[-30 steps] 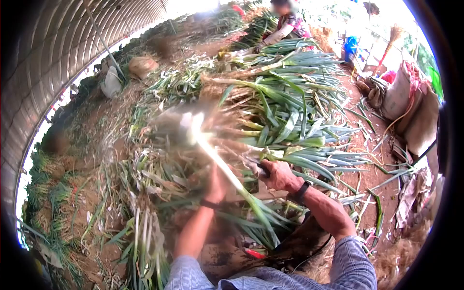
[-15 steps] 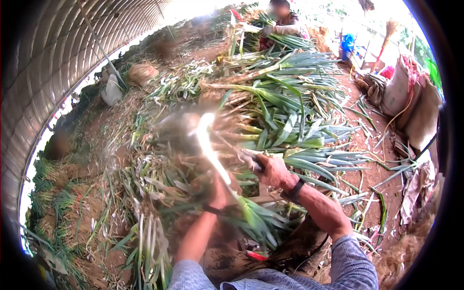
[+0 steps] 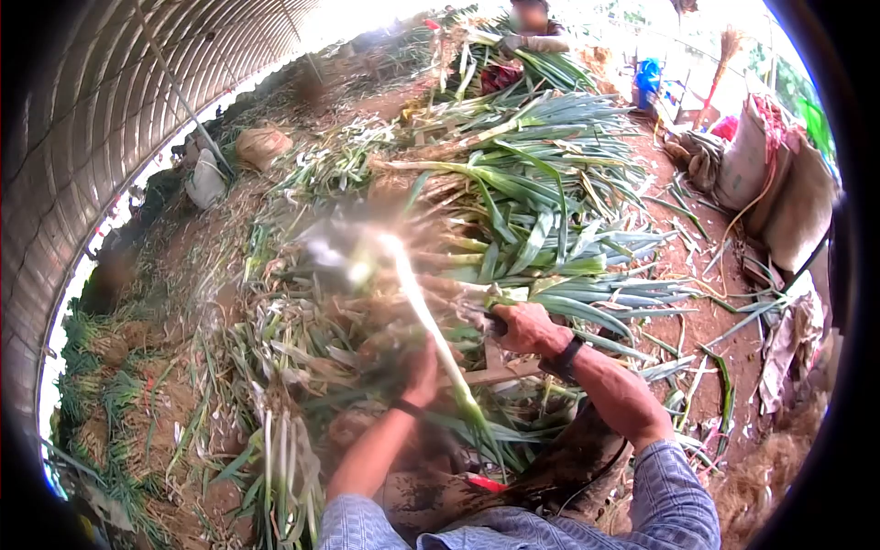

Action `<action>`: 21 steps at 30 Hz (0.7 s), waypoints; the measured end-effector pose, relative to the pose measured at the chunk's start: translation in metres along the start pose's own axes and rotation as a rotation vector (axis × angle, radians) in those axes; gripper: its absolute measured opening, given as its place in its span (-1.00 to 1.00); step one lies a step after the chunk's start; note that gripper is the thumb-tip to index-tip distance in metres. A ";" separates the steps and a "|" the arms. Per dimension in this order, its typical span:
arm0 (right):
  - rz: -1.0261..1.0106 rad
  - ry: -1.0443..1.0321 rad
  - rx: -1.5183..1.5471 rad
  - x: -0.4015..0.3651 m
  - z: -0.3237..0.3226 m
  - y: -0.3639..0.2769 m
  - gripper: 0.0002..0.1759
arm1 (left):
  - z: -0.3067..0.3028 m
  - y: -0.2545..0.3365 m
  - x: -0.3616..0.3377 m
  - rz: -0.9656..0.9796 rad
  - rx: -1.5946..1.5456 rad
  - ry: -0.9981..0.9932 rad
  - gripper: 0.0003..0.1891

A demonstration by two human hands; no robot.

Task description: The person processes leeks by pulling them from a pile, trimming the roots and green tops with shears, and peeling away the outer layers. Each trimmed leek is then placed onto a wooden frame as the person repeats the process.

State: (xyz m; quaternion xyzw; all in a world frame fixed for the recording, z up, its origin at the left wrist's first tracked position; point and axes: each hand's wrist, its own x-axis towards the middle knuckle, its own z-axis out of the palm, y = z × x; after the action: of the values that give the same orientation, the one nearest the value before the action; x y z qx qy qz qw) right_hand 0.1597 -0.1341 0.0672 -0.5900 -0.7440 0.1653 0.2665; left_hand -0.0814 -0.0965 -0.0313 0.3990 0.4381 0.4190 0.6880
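My left hand (image 3: 422, 371), smeared by motion, is closed around a long leek (image 3: 426, 316). Its bare white stem slants up and away, while its green leaves trail towards my lap. Beside it, my right hand (image 3: 524, 327) grips a dark-handled tool (image 3: 496, 323), whose front end is blurred, so its kind cannot be made out. A pale blur hangs around the stem's upper end. Just beyond my hands lies a big pile of unpeeled leeks (image 3: 541, 234), roots to the left and leaves to the right.
Peeled leeks (image 3: 280, 458) lie at my left, among loose skins. Bundled green plants (image 3: 119, 385) line the left wall. A wooden bar (image 3: 504, 374) lies before me. Sacks (image 3: 756, 156) stand at the right. Another person (image 3: 541, 41) handles leeks at the far end.
The leek's stem has shifted slightly, its top end now a little lower. My left hand is slightly lower. The right hand with the tool stays close by, and the view has shifted a little.
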 end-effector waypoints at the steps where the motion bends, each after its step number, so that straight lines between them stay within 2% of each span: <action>1: -0.020 0.022 0.008 -0.001 -0.002 -0.002 -0.72 | 0.000 -0.002 0.001 0.013 0.039 -0.006 -0.47; 2: 0.112 0.036 0.056 -0.001 -0.006 -0.009 -0.73 | 0.000 -0.005 0.000 0.001 0.025 0.011 -0.47; 4: 0.083 0.069 0.026 -0.003 -0.009 -0.008 -0.73 | -0.001 -0.013 -0.002 -0.026 0.000 0.044 -0.48; 6: 0.079 0.078 0.041 -0.006 -0.009 -0.004 -0.71 | -0.017 -0.026 0.007 0.009 0.100 -0.037 -0.42; 9: 0.111 -0.076 -0.019 -0.008 -0.013 -0.011 -0.69 | -0.039 -0.045 0.028 -0.013 0.173 -0.035 -0.40; 10: -0.015 -0.003 0.014 -0.011 -0.001 0.006 -0.66 | -0.044 -0.047 0.030 -0.003 0.180 -0.017 -0.40; 14: -0.123 -0.051 0.013 -0.010 0.008 0.023 -0.65 | -0.049 -0.042 0.034 0.114 0.183 0.055 -0.40; 16: -0.196 -0.101 0.023 -0.014 0.013 0.029 -0.64 | -0.044 -0.039 0.036 0.081 0.067 0.147 -0.38; 18: -0.140 -0.223 -0.017 -0.018 0.008 0.026 -0.64 | -0.037 -0.013 0.024 0.043 -0.093 0.207 -0.35; 19: -0.113 -0.283 -0.038 -0.020 0.005 0.023 -0.62 | -0.059 -0.022 0.048 0.169 -0.177 0.266 -0.35; 20: -0.040 -0.335 -0.061 -0.022 0.002 0.019 -0.63 | -0.054 0.005 0.034 0.257 -0.200 0.336 -0.35; 21: -0.032 -0.356 -0.057 -0.024 0.002 0.020 -0.63 | -0.051 0.034 0.024 0.201 -0.343 0.388 -0.36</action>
State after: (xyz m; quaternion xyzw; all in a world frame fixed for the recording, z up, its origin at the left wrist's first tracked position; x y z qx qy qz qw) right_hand 0.1781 -0.1519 0.0491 -0.5469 -0.7931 0.2417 0.1162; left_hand -0.1305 -0.0534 -0.0218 0.2302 0.4426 0.6219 0.6037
